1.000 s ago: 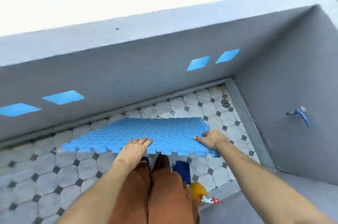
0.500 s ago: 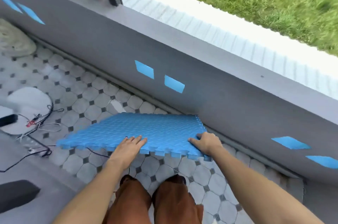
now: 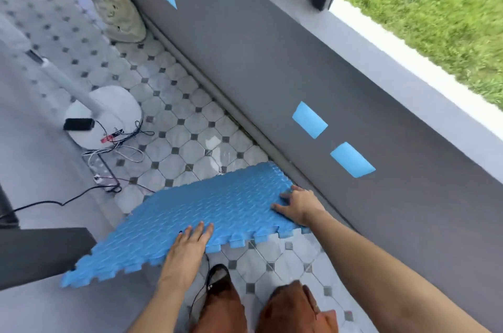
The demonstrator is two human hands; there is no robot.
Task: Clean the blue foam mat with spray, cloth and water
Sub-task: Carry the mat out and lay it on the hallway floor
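The bumpy blue foam mat with puzzle-shaped edges is held flat above the grey and white tiled floor, low in the middle of the view, close to the long grey wall with blue patches at 2 o'clock. The left hand grips its near edge with fingers flat on top, and the right hand grips its corner at 3 o'clock. A round white fan base with tangled wires sits at 10 o'clock from the mat, well apart.
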